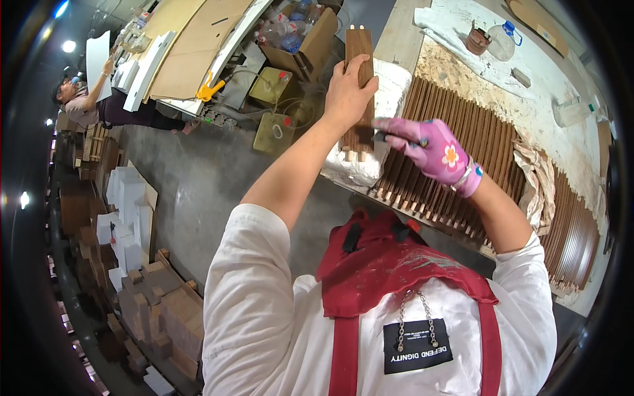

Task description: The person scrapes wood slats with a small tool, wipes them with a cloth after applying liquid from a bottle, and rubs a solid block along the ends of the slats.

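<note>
A brown wooden slat (358,43) with pale dowels at both ends lies lengthwise on a white padded block (394,80). My bare left hand (348,96) is closed over its upper half, thumb on the right side and fingers on the left. In a pink glove with a flower on its back, my right hand (432,150) is closed on a dark slim tool (379,136). The tool reaches across the slat's lower part; its exact kind is hard to make out. Right beside the block, many similar slats (462,125) stand in a tight row.
Crumpled brown paper (536,178) lies over the slats. Farther back are a rusty tin (478,41), a clear jug (502,43) and a bottle (573,111). Yellow cans (272,132) and a carton of bottles (307,43) are leftward. Another person (86,105) holds a white panel.
</note>
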Action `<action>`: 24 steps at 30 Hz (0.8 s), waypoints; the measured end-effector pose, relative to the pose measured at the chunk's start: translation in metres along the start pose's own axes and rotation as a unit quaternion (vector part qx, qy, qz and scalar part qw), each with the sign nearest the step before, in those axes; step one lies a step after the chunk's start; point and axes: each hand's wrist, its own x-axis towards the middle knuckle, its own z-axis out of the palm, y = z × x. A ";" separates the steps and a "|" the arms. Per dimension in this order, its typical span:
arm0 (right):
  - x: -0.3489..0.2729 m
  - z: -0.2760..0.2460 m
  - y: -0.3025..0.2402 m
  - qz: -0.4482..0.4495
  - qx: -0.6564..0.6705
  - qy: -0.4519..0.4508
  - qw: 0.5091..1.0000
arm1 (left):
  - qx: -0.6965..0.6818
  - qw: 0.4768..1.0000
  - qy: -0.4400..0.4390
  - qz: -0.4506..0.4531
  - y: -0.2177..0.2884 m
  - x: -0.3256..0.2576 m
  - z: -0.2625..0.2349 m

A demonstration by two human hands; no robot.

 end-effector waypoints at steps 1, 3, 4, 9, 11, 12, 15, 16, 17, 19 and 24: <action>0.001 0.001 0.007 0.008 -0.019 -0.019 1.000 | -0.003 1.000 -0.001 0.001 0.001 -0.001 -0.001; 0.001 0.004 0.008 0.008 -0.026 -0.061 0.998 | -0.007 1.000 0.001 0.002 0.001 0.000 0.000; 0.000 0.010 0.016 0.020 -0.071 -0.072 0.995 | -0.010 1.000 -0.003 0.002 0.001 0.001 0.000; -0.001 0.013 0.012 0.081 -0.062 -0.129 0.986 | -0.008 1.000 -0.007 -0.008 0.004 -0.001 -0.001; 0.000 0.015 0.017 0.002 -0.085 -0.088 0.992 | -0.012 1.000 -0.009 -0.010 0.003 -0.001 -0.002; -0.001 0.014 0.018 0.001 -0.087 -0.088 0.992 | -0.012 1.000 -0.008 -0.008 0.004 -0.001 -0.002; -0.001 0.011 0.020 -0.037 -0.060 -0.109 0.992 | -0.010 1.000 -0.013 -0.023 0.003 0.000 -0.001; 0.001 0.009 0.019 -0.031 -0.023 -0.064 0.997 | -0.006 1.000 -0.008 -0.016 0.002 0.001 -0.001; 0.001 0.007 0.017 -0.023 0.015 -0.018 0.999 | -0.003 1.000 -0.005 -0.010 0.002 0.000 -0.001; 0.004 0.003 0.007 0.002 -0.040 -0.050 0.998 | -0.003 1.000 -0.002 -0.009 -0.001 -0.003 -0.001; -0.001 0.013 0.015 0.001 -0.102 -0.097 0.990 | 0.001 1.000 -0.011 -0.015 0.005 -0.001 -0.001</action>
